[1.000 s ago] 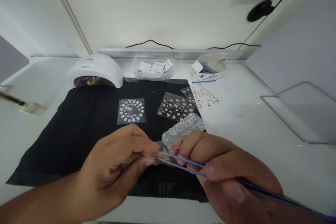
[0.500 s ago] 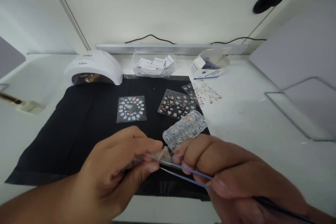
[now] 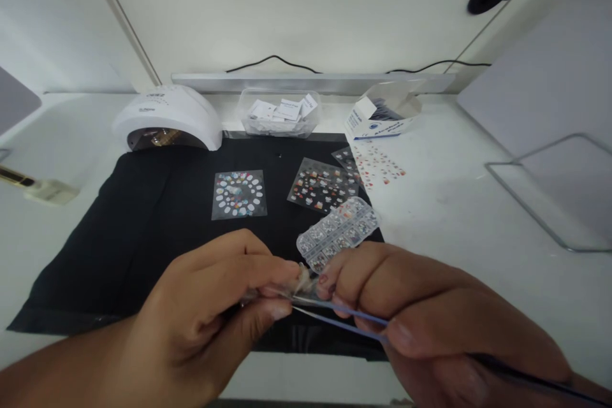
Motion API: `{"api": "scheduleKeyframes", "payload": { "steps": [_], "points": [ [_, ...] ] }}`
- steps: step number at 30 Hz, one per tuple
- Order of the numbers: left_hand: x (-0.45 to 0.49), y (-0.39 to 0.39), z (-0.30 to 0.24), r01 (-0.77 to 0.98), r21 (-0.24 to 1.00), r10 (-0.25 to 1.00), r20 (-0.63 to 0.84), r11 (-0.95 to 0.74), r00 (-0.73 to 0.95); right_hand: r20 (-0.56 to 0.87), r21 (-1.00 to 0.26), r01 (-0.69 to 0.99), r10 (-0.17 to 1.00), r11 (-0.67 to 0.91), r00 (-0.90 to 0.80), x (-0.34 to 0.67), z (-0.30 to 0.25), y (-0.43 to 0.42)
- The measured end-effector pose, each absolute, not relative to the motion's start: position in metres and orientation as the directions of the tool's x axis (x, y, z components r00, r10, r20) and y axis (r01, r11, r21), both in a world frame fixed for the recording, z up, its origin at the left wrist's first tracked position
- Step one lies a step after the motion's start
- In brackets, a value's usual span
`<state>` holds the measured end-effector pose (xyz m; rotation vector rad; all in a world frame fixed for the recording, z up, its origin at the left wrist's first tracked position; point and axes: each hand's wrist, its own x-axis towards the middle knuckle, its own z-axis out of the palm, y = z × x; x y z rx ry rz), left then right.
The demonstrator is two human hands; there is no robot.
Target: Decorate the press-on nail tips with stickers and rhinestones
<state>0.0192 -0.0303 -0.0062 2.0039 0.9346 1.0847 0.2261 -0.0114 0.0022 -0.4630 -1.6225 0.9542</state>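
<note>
My left hand (image 3: 210, 312) is closed in a pinch on a small clear sticker sheet (image 3: 299, 284) held just above the near edge of the black mat (image 3: 143, 217). My right hand (image 3: 430, 319) is closed too, its fingertips on the same sheet, with a thin blue tweezers (image 3: 344, 322) clamped between thumb and fingers. Both hands meet at the sheet. Right behind my right fingers lies a clear box of rhinestones (image 3: 339, 233) at the mat's right edge.
On the mat lie a round-pattern sticker sheet (image 3: 239, 194) and a dark sticker sheet (image 3: 321, 185); another sheet (image 3: 380, 166) lies on the white table. At the back stand a white nail lamp (image 3: 167, 118), a clear tub of packets (image 3: 280, 115) and an opened box (image 3: 382, 118). A wire frame (image 3: 540, 204) stands right.
The view has tilted slightly down, so the table items sit higher. My hands stay together on the small sheet; the tweezers tips have drawn back a little from my left fingers.
</note>
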Motion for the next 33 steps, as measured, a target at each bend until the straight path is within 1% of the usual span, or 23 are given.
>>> {"api": "scheduleKeyframes", "payload": {
  "steps": [3,7,9,10,13,16,22,26,27,31,33],
  "points": [
    [0.0191,-0.0300,-0.0052,0.274,0.810,0.829,0.401,-0.519,0.389,0.605,-0.795,-0.184,0.736,0.578,-0.304,0.2267,0.0023,-0.0122],
    [0.0198,-0.0294,-0.0037,0.240,0.835,0.836,0.383,-0.495,0.393,0.620,-0.784,-0.183,0.740,0.593,-0.261,0.2251,0.0036,-0.0129],
    [0.0199,-0.0294,-0.0035,0.223,0.850,0.845,0.373,-0.477,0.384,0.609,-0.791,-0.180,0.727,0.585,-0.316,0.2229,0.0037,-0.0133],
    [0.0198,-0.0294,-0.0035,0.216,0.858,0.850,0.367,-0.467,0.379,0.628,-0.778,-0.197,0.734,0.596,-0.260,0.2219,0.0033,-0.0134],
    [0.0198,-0.0295,-0.0033,0.213,0.869,0.861,0.352,-0.446,0.368,0.638,-0.770,-0.222,0.740,0.599,-0.213,0.2210,0.0015,-0.0133],
    [0.0202,-0.0293,-0.0021,0.216,0.871,0.862,0.345,-0.441,0.372,0.619,-0.785,-0.213,0.728,0.582,-0.295,0.2245,0.0009,-0.0127],
    [0.0200,-0.0286,-0.0018,0.222,0.884,0.877,0.316,-0.410,0.362,0.613,-0.789,-0.196,0.728,0.582,-0.307,0.2262,0.0005,-0.0137],
    [0.0199,-0.0290,-0.0014,0.211,0.896,0.882,0.300,-0.392,0.364,0.627,-0.776,-0.235,0.755,0.585,-0.191,0.2217,-0.0023,-0.0148],
    [0.0200,-0.0291,-0.0011,0.204,0.899,0.884,0.300,-0.388,0.359,0.626,-0.777,-0.241,0.755,0.581,-0.197,0.2217,-0.0026,-0.0144],
    [0.0207,-0.0288,-0.0013,0.202,0.908,0.896,0.288,-0.368,0.339,0.629,-0.777,-0.240,0.711,0.582,-0.313,0.2264,-0.0022,-0.0114],
    [0.0205,-0.0284,-0.0024,0.196,0.908,0.894,0.291,-0.370,0.340,0.631,-0.776,-0.232,0.713,0.587,-0.307,0.2285,-0.0024,-0.0108]
  ]
}}
